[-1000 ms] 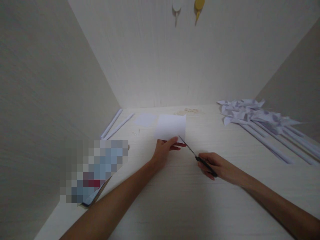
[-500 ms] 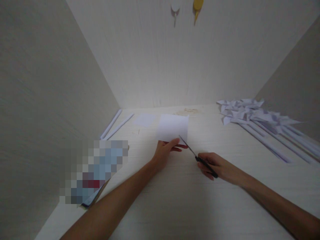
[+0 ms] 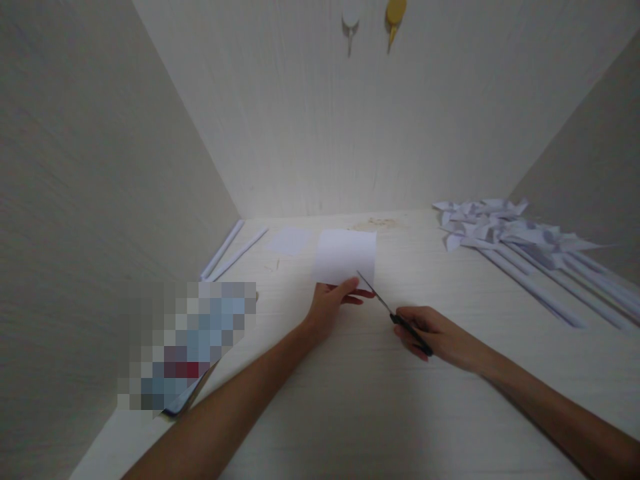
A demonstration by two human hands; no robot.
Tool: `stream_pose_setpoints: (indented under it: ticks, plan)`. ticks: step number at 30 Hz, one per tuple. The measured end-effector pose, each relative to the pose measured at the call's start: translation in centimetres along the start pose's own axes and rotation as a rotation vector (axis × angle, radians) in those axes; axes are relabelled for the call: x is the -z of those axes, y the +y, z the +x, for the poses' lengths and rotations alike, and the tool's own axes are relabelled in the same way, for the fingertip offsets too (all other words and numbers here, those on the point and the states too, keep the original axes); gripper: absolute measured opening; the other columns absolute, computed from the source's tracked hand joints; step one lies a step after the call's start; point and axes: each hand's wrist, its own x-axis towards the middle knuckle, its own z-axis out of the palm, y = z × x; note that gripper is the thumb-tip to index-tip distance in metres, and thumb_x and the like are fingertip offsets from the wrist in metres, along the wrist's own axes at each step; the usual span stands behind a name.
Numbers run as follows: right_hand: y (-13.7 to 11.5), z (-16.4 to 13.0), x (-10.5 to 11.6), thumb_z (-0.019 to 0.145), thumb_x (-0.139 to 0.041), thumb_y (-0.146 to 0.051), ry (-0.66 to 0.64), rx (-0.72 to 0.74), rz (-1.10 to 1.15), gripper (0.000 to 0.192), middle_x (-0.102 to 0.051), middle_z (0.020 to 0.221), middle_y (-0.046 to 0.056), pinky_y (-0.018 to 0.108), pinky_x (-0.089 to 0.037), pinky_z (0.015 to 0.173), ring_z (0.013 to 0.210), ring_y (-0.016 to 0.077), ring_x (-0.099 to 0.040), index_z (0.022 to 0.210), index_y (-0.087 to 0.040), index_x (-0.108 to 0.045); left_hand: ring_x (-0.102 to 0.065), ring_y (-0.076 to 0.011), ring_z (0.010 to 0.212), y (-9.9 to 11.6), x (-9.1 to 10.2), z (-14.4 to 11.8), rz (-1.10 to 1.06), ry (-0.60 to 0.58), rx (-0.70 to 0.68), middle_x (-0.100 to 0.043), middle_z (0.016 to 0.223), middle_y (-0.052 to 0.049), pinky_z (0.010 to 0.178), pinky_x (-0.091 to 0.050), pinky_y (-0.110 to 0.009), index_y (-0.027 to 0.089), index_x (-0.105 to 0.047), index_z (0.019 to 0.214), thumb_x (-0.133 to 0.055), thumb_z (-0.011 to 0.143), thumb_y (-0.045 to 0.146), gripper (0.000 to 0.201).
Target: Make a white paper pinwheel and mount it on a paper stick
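My left hand point(image 3: 333, 298) pinches the near edge of a white sheet of paper point(image 3: 346, 255), thumb on top and fingers underneath. The paper is roughly square and held in front of me, close above the table. My right hand point(image 3: 423, 330) grips a pair of scissors point(image 3: 411, 335) by the black handles. Their thin metal blades look closed or nearly so and reach across the paper's near right corner, the tip beside my left thumb. Whether the paper lies between the blades I cannot tell.
Several white paper pinwheels point(image 3: 500, 227) on rolled sticks lie at the right. Two paper rolls point(image 3: 240, 253) and a small paper sheet point(image 3: 290, 241) lie at the back left. A blurred-out phone-like device point(image 3: 197, 383) stands at the left. Hooks point(image 3: 395, 15) hang on the back wall point(image 3: 325, 133).
Almost nothing differs. The paper's right edge and the scissors have shifted very slightly left; both hands keep their hold.
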Motion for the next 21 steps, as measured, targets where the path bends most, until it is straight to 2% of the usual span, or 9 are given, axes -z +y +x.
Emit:
stream_pose_setpoints:
  ticks: [3, 8, 10, 14, 21]
  plan:
    - [0.00, 0.01, -0.03, 0.078, -0.046, -0.045, 0.015, 0.004, 0.009, 0.034, -0.038, 0.046, -0.006, 0.020, -0.026, 0.040, 0.041, 0.0064, -0.034, 0.059, -0.018, -0.037, -0.064, -0.0178, 0.058, 0.10, -0.05, 0.03, -0.015, 0.038, -0.021, -0.066, 0.072, -0.008, 0.048, -0.047, -0.023, 0.010, -0.062, 0.072, -0.062, 0.063, 0.031, 0.023]
    - [0.09, 0.03, 0.01, 0.078, -0.046, -0.045, 0.012, -0.004, 0.008, 0.034, -0.038, 0.044, -0.006, 0.020, -0.025, 0.040, 0.040, 0.0064, -0.033, 0.059, -0.018, -0.037, -0.060, -0.0126, 0.052, 0.13, 0.11, 0.19, -0.088, 0.255, -0.101, -0.063, 0.069, -0.002, 0.047, -0.049, -0.023, 0.012, -0.061, 0.073, -0.065, 0.059, 0.030, 0.022]
    - [0.10, 0.02, 0.04, 0.078, -0.046, -0.045, 0.009, -0.003, 0.007, 0.034, -0.039, 0.044, -0.006, 0.020, -0.025, 0.040, 0.041, 0.0065, -0.034, 0.059, -0.018, -0.037, -0.058, -0.0108, 0.051, 0.09, 0.17, 0.27, -0.106, 0.294, -0.121, -0.062, 0.067, 0.000, 0.047, -0.050, -0.023, 0.013, -0.061, 0.071, -0.066, 0.056, 0.028, 0.022]
    - [0.13, 0.00, 0.02, 0.078, -0.045, -0.045, 0.010, -0.002, 0.001, 0.034, -0.039, 0.045, -0.006, 0.020, -0.026, 0.040, 0.041, 0.0065, -0.035, 0.058, -0.018, -0.037, -0.056, -0.0100, 0.050, 0.09, 0.13, 0.29, -0.100, 0.308, -0.103, -0.060, 0.063, 0.000, 0.046, -0.051, -0.023, 0.012, -0.062, 0.068, -0.067, 0.055, 0.026, 0.019]
    - [-0.01, 0.09, -0.07, 0.077, -0.045, -0.047, 0.012, -0.011, 0.007, 0.035, -0.039, 0.044, -0.006, 0.021, -0.026, 0.040, 0.040, 0.0069, -0.034, 0.059, -0.019, -0.036, -0.059, -0.0124, 0.058, 0.07, 0.12, 0.09, -0.075, 0.259, -0.088, -0.063, 0.070, -0.003, 0.050, -0.052, -0.023, 0.012, -0.063, 0.070, -0.066, 0.057, 0.027, 0.020]
